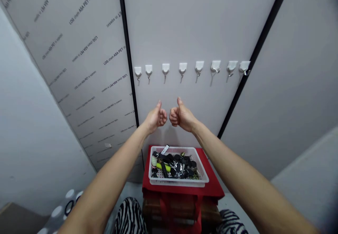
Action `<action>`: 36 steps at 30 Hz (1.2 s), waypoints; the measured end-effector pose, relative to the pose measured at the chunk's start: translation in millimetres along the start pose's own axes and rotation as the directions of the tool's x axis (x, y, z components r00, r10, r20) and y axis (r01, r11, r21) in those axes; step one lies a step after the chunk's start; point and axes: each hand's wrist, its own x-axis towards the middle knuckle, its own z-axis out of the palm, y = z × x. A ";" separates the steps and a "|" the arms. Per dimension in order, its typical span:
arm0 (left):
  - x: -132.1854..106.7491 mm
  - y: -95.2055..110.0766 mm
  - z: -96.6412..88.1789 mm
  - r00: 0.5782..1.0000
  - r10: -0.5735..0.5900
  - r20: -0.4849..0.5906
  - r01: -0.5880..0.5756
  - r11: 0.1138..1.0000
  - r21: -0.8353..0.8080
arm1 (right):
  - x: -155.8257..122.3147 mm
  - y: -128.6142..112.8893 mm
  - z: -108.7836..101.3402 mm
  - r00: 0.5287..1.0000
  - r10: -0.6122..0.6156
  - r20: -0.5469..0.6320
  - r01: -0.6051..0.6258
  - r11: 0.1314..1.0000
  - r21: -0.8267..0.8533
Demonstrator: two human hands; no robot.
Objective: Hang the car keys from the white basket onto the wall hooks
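Both my arms reach forward toward a grey wall panel. My left hand (156, 117) and my right hand (180, 115) are each curled into a fist with the thumb pointing up, side by side and nearly touching, with nothing in them. Above them a row of several white adhesive hooks (182, 68) with metal prongs is stuck on the wall, all bare. Below my hands a white perforated basket (202, 172) holds several dark keys and key fobs (174, 164), one with a yellow-green piece.
The basket rests on a red cloth-covered stand (214, 185) against the wall. Black vertical strips (128, 51) divide the wall panels; the left panel carries printed film text. Zebra-patterned fabric (129, 216) shows at the bottom, over my legs.
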 end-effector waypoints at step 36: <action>-30.2 -155.3 -37.0 0.962 0.061 -0.267 0.117 0.791 0.601 | -30.1 169.8 0.2 0.977 0.175 -0.126 -0.210 0.900 -0.382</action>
